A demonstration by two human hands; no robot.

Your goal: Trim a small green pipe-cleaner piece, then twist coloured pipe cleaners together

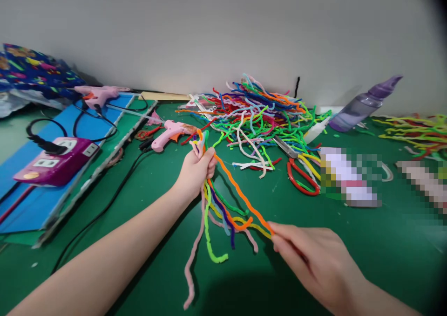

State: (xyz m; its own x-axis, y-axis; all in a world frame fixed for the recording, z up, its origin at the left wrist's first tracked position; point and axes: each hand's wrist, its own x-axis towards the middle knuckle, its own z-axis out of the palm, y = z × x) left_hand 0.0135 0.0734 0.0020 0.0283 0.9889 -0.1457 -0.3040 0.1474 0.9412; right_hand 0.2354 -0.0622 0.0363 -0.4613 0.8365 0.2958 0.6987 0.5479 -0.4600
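My left hand [196, 169] is closed in a fist around a bunch of coloured pipe cleaners [216, 213] that hang below it over the green table [146, 181]. Pink, green, yellow, purple and orange strands dangle from the fist. My right hand [310, 255] pinches the lower end of an orange pipe cleaner [240, 195], which runs taut from the bunch down to my fingertips. A large tangled pile of pipe cleaners [258, 115] lies behind my hands against the wall.
A pink glue gun [171, 132] lies left of the pile, another glue gun [99, 94] on a blue board [42, 195] beside a purple power strip [57, 160]. Red-handled scissors [300, 176] lie right of centre, with a purple bottle [363, 104] and more pipe cleaners [415, 132] at far right.
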